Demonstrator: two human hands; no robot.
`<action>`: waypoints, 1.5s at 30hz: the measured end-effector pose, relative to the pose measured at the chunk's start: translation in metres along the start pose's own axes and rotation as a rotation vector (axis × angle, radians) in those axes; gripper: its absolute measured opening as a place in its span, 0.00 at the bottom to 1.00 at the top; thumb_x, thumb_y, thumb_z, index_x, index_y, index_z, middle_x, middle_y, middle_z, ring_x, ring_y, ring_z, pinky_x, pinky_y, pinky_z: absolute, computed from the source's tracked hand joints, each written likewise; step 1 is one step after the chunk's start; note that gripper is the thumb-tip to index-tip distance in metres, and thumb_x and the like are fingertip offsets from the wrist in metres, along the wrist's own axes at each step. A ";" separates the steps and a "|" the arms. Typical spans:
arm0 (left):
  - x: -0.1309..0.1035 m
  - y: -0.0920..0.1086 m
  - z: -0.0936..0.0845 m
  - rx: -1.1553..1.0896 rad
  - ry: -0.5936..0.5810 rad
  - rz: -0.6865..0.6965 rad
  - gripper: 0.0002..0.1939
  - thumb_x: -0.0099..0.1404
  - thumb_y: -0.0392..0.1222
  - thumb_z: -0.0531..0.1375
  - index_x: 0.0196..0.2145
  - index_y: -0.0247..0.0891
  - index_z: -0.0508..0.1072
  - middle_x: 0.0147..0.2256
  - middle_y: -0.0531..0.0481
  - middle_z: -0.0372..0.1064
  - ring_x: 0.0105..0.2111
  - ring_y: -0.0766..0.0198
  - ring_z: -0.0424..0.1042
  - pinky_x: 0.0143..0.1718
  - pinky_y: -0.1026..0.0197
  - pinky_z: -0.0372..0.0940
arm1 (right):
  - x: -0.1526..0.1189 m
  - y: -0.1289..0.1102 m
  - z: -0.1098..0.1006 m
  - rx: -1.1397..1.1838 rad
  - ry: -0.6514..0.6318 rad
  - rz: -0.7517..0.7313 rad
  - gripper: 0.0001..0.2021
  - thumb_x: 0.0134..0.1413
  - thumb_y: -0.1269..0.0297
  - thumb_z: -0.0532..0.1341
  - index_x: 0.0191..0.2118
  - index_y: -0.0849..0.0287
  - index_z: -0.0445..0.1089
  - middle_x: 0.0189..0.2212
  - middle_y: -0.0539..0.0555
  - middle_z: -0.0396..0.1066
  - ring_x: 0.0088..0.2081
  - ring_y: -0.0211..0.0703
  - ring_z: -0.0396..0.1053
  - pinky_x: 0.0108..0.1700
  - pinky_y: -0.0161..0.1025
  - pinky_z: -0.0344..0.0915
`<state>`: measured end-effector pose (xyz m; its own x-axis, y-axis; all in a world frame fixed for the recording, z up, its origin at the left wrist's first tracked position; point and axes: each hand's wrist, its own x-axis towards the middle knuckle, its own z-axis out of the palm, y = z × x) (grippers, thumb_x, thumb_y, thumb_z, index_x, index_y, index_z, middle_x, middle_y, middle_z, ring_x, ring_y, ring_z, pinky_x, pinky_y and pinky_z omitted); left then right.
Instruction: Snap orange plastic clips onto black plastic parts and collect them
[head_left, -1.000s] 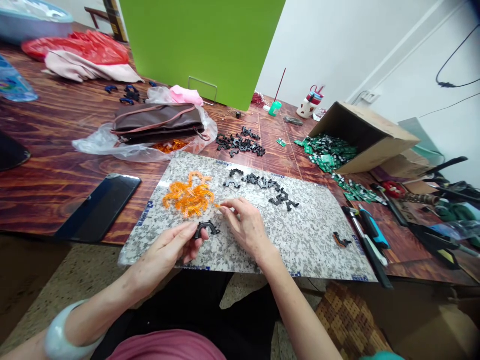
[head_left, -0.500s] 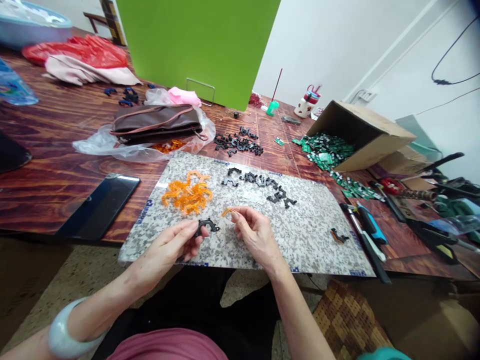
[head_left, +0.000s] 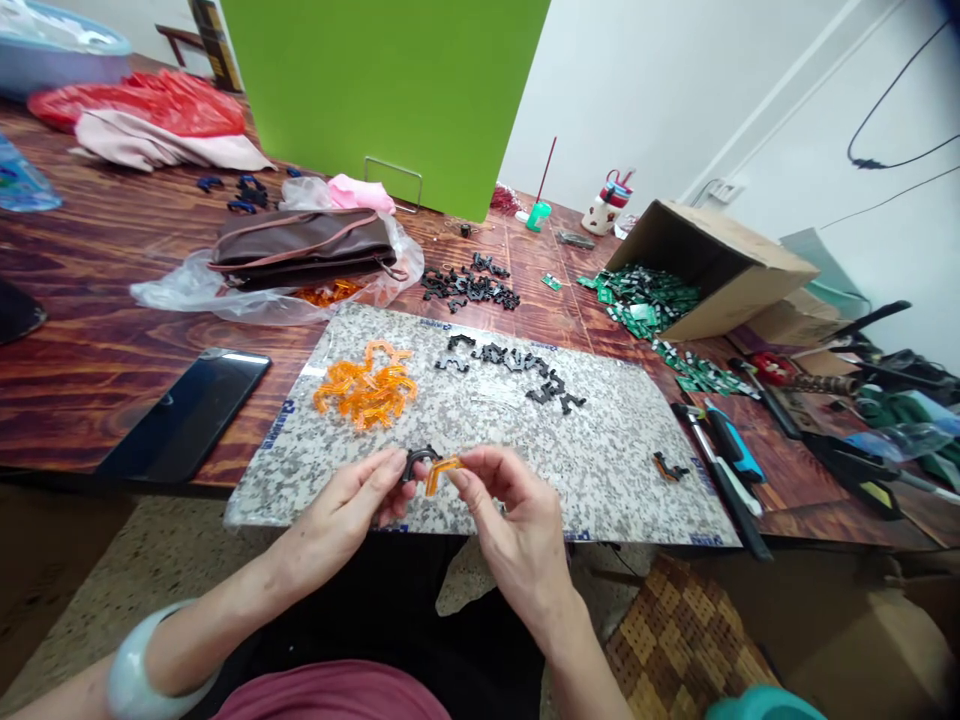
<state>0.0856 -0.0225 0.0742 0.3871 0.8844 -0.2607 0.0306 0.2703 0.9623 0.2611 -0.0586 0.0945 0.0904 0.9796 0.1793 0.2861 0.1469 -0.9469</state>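
Observation:
Between the fingertips of my left hand [head_left: 364, 500] is a curved black plastic clip [head_left: 420, 460]. My right hand [head_left: 517, 505] pinches a translucent orange plastic piece [head_left: 441, 472], angled in shape, right against the front of the black clip. Whether the two parts are joined I cannot tell. Under both hands lies a grey speckled slab [head_left: 622, 480]. On it, a heap of orange pieces [head_left: 367, 385] sits to the left, and a row of black clips [head_left: 517, 360] stretches along the back. One black-and-orange piece [head_left: 669, 467] rests alone at the right.
A dark phone [head_left: 187, 415] lies left of the slab. Behind are a brown bag [head_left: 304, 245] on clear plastic and more black clips [head_left: 469, 288]. At right, a cardboard box [head_left: 720, 265] spills green circuit boards [head_left: 649, 300]; a hammer [head_left: 720, 470] and blue cutter [head_left: 735, 445] lie nearer.
My right hand has brought the orange piece left and down to the black clip and turned it. My left hand has shifted slightly right, still holding the clip.

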 end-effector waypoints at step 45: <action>-0.014 0.010 -0.003 0.511 -0.153 0.362 0.13 0.71 0.43 0.52 0.36 0.39 0.74 0.30 0.48 0.71 0.30 0.60 0.69 0.33 0.62 0.62 | -0.008 0.000 0.000 0.187 -0.152 0.087 0.07 0.61 0.62 0.63 0.41 0.54 0.79 0.36 0.53 0.75 0.37 0.40 0.73 0.36 0.34 0.68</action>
<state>0.0776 -0.0305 0.0874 0.5815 0.8110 0.0648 0.2940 -0.2837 0.9127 0.2606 -0.0665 0.0933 -0.0413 0.9970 0.0657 0.1003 0.0696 -0.9925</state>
